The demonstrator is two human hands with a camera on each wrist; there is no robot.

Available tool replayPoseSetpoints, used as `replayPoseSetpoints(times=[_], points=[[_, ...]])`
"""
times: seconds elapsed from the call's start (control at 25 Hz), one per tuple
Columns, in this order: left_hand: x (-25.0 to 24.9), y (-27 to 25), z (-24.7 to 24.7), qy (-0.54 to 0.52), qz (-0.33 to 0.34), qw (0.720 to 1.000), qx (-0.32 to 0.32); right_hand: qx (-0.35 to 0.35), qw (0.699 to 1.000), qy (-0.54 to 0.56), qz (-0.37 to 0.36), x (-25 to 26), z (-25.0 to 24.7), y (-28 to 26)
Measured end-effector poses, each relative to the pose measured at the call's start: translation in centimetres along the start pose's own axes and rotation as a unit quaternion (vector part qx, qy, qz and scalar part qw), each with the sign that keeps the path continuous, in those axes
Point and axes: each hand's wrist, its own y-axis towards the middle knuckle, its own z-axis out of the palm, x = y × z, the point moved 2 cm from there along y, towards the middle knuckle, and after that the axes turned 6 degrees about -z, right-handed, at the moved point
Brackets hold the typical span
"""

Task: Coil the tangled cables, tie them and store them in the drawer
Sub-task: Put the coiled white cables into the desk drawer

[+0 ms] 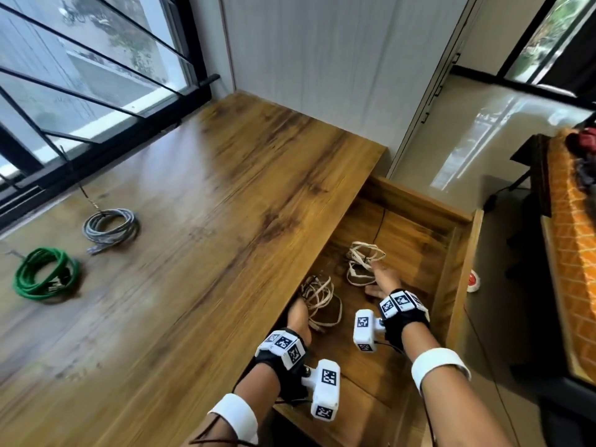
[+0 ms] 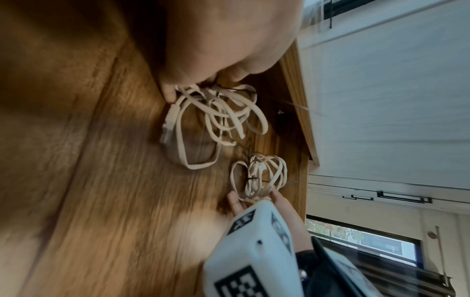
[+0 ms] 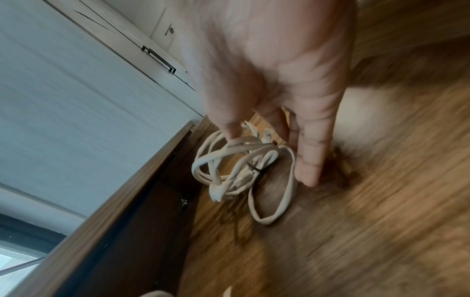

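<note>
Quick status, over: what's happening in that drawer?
Both hands in drawer. Left hand and right hand each touching a white cable. Two coils wait on desk.

The left hand (image 1: 298, 317) reached under the desk's edge (image 1: 309, 253), so its fingertips were hidden in the head view. The right hand (image 3: 274, 76) was blurred by motion, and the drawer (image 1: 451, 275) ran past the bottom edge.

Glossy wood-grain table (image 1: 200, 201) and drawer (image 1: 451, 272); smooth, matt cream plastic-sheathed cables (image 1: 362, 262).
</note>
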Motion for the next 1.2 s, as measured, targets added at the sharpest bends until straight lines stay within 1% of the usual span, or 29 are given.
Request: replayPoseSetpoints(times=[0.04, 0.12, 0.16, 0.2, 0.24, 0.28, 0.32, 0.4, 0.48, 0.52, 0.56, 0.6, 0.68, 0.76, 0.8, 0.84, 0.92, 1.0, 1.04, 1.08, 1.12, 1.2], points=[[-0.2, -0.2, -0.1, -0.006, -0.001, 1.0, -0.001, 0.003, 1.0, -0.01, -0.003, 0.1, -0.3, -0.2], [-0.7, -1.5, -0.2, 0.017, 0.001, 1.0, -0.006, 0.008, 0.999, -0.032, -0.012, 0.3, -0.9, -0.9], [-0.9, -2.5, -0.3, 0.033, 0.005, 0.999, -0.009, -0.001, 0.999, -0.05, -0.021, 0.5, -1.1, -1.4], [-0.8, -3.1, -0.5, 0.046, 0.011, 0.999, -0.013, -0.023, 0.996, -0.074, -0.041, 0.9, -1.3, -2.3], [-0.7, -3.7, -0.7, 0.066, 0.013, 0.998, -0.008, -0.055, 0.991, -0.1, -0.076, 1.4, -1.5, -3.4], [-0.7, -4.9, -1.1, 0.08, 0.017, 0.997, 0.005, -0.092, 0.98, -0.126, -0.127, 2.1, -1.4, -4.8], [-0.6, -5.6, -1.1, 0.099, 0.006, 0.995, 0.034, -0.125, 0.966, -0.141, -0.177, 2.8, -1.5, -6.2], [-1.5, -7.5, -1.8, 0.137, 0.016, 0.986, 0.098, -0.145, 0.942, -0.149, -0.264, 4.9, -0.1, -10.0], [-3.5, -9.1, -3.7, 0.18, 0.072, 0.968, 0.158, -0.114, 0.918, -0.165, -0.342, 7.1, 2.9, -13.6], [-5.1, -10.1, -5.2, 0.189, 0.115, 0.96, 0.17, -0.084, 0.901, -0.182, -0.384, 8.1, 5.0, -15.2], [-6.8, -10.4, -7.0, 0.195, 0.162, 0.954, 0.16, -0.049, 0.881, -0.201, -0.425, 9.2, 7.5, -16.7], [-8.9, -11.2, -9.2, 0.185, 0.205, 0.951, 0.137, -0.009, 0.862, -0.219, -0.457, 10.4, 10.2, -18.1], [-12.8, -12.4, -14.0, 0.15, 0.274, 0.947, 0.072, 0.082, 0.824, -0.267, -0.493, 12.5, 16.2, -20.8], [-16.2, -13.4, -19.0, 0.118, 0.319, 0.94, -0.002, 0.157, 0.787, -0.333, -0.496, 13.8, 22.2, -22.7], [-17.7, -13.4, -21.2, 0.106, 0.335, 0.935, -0.042, 0.177, 0.77, -0.364, -0.492, 14.3, 24.7, -23.3], [-19.3, -13.2, -23.6, 0.094, 0.353, 0.927, -0.091, 0.196, 0.757, -0.389, -0.487, 14.8, 27.5, -23.6], [-22.5, -11.6, -28.4, 0.068, 0.376, 0.897, -0.222, 0.22, 0.731, -0.435, -0.477, 15.5, 32.9, -23.6], [-25.3, -10.0, -32.7, 0.097, 0.359, 0.855, -0.362, 0.234, 0.715, -0.471, -0.46, 15.9, 37.7, -22.8], [-26.5, -9.2, -34.7, 0.133, 0.336, 0.835, -0.415, 0.236, 0.712, -0.486, -0.448, 16.0, 39.8, -22.3], [-27.5, -8.5, -36.2, 0.174, 0.302, 0.823, -0.449, 0.235, 0.714, -0.496, -0.434, 16.1, 41.6, -21.8], [-28.0, -7.6, -37.2, 0.225, 0.27, 0.814, -0.462, 0.231, 0.724, -0.501, -0.414, 15.9, 42.6, -21.2], [-29.1, -6.1, -38.3, 0.33, 0.216, 0.806, -0.442, 0.216, 0.733, -0.516, -0.387, 15.7, 44.7, -20.1]])
